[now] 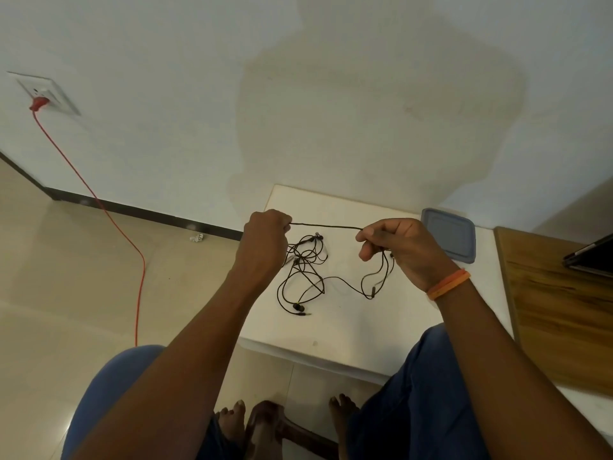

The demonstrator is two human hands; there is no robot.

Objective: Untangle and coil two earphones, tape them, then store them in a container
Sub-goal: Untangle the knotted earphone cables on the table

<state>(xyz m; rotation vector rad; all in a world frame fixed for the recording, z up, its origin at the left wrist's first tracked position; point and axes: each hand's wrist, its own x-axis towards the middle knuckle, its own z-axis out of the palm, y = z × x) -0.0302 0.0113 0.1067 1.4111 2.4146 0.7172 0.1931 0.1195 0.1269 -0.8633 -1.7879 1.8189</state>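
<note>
Black earphone cables (306,277) lie in a loose tangle on a small white table (335,340). An earbud and a jack plug (300,310) rest near the table's front. Above the tangle, one stretch of cable (326,226) runs taut between both hands. My left hand (265,240) grips its left end in a closed fist. My right hand (403,249) pinches the other end, and several strands hang from that hand down to the table. A blue-grey container with its lid on (449,235) sits at the table's back right corner.
A wooden board (560,307) lies to the right with a dark flat device (588,257) on it. A red cord (99,200) runs from a wall socket (44,94) down across the tiled floor on the left. My knees and bare feet are below the table's front edge.
</note>
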